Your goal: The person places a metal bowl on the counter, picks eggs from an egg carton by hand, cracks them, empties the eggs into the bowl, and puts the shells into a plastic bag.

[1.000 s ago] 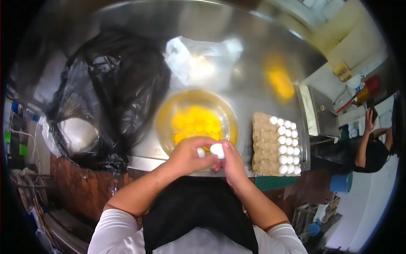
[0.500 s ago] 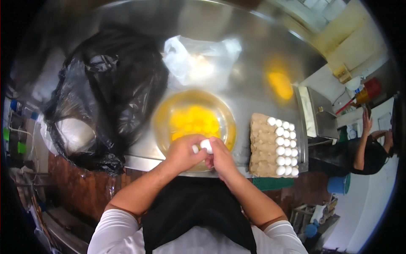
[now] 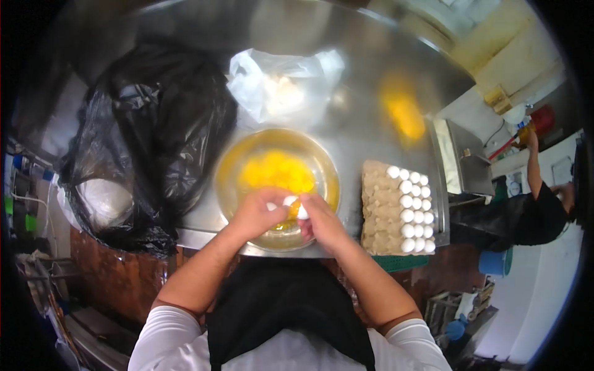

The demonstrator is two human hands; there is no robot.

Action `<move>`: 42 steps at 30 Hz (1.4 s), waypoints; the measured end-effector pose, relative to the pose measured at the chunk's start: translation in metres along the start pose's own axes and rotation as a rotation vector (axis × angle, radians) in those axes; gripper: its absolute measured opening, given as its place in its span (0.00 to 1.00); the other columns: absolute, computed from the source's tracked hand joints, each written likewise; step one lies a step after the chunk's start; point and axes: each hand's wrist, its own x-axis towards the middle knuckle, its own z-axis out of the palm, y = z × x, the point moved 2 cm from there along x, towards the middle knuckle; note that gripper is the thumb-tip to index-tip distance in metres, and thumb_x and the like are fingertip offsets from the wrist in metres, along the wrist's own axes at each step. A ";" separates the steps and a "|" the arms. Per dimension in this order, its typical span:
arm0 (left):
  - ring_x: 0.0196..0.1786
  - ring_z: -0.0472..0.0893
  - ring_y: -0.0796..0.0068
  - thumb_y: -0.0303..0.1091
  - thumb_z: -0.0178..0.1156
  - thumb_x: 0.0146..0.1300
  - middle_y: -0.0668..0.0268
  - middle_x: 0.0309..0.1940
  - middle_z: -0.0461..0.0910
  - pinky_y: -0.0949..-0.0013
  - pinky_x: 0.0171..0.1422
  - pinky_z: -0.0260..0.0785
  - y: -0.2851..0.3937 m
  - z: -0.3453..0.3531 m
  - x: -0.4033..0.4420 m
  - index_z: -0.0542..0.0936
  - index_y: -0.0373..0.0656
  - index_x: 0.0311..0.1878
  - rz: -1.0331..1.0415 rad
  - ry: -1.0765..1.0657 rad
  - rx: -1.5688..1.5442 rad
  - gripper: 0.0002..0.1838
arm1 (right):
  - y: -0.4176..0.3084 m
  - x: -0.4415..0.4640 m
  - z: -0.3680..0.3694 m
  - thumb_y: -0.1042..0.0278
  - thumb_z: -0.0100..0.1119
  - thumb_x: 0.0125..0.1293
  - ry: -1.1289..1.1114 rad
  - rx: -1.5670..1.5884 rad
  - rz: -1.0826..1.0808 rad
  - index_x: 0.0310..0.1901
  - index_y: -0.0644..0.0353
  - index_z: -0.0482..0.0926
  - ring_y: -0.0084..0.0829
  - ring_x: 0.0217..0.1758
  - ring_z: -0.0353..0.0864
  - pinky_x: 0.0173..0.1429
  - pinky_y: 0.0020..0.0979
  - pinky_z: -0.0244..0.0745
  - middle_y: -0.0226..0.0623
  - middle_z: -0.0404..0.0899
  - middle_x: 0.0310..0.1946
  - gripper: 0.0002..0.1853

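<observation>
Yellow yolks (image 3: 277, 168) lie pooled in a metal mixing bowl (image 3: 331, 170), near the centre of the head view, on a steel counter (image 3: 357, 139). Over the bowl's lower part, the left hand (image 3: 252, 215) and the right hand (image 3: 323, 224) both grip a split eggshell (image 3: 302, 213) with their fingertips, one on each side of the break, and orange-yellow egg content (image 3: 293, 213) shows between the shell parts. Another white piece (image 3: 271, 206) sits tucked in the left hand; I cannot tell whether it is a whole egg or a shell. The step in hand looks like parting the shell above the bowl; this seems to call for drawing the halves well apart, keeping them over the bowl and loose fragments out of it. Right of centre, a cardboard egg tray (image 3: 376, 210) holds white eggs (image 3: 418, 216) in its right-hand columns. A white plastic bag (image 3: 247, 71) lies at upper centre, and a black plastic bag (image 3: 148, 133) spreads across the left. At far right, a co-worker (image 3: 535, 216) reaches out one arm.
</observation>
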 end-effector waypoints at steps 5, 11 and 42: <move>0.39 0.79 0.83 0.23 0.62 0.57 0.68 0.38 0.83 0.77 0.46 0.71 0.005 -0.022 0.002 0.82 0.35 0.49 0.012 0.077 0.040 0.15 | -0.037 -0.011 -0.004 0.51 0.59 0.68 0.272 -0.750 -0.339 0.53 0.62 0.69 0.46 0.39 0.83 0.44 0.40 0.77 0.49 0.81 0.37 0.24; 0.41 0.80 0.82 0.22 0.63 0.58 0.68 0.40 0.83 0.75 0.48 0.73 -0.003 -0.029 -0.006 0.81 0.37 0.48 -0.022 0.130 -0.063 0.14 | 0.004 0.013 -0.011 0.52 0.60 0.68 0.069 0.062 -0.203 0.54 0.60 0.71 0.23 0.34 0.81 0.35 0.26 0.74 0.30 0.81 0.40 0.22; 0.62 0.74 0.59 0.64 0.37 0.73 0.52 0.63 0.71 0.56 0.67 0.66 0.017 0.002 -0.034 0.53 0.41 0.75 -0.332 0.079 -0.883 0.40 | -0.039 -0.035 0.046 0.62 0.65 0.62 -0.147 -0.745 -0.661 0.64 0.56 0.70 0.46 0.54 0.80 0.53 0.38 0.77 0.46 0.77 0.55 0.29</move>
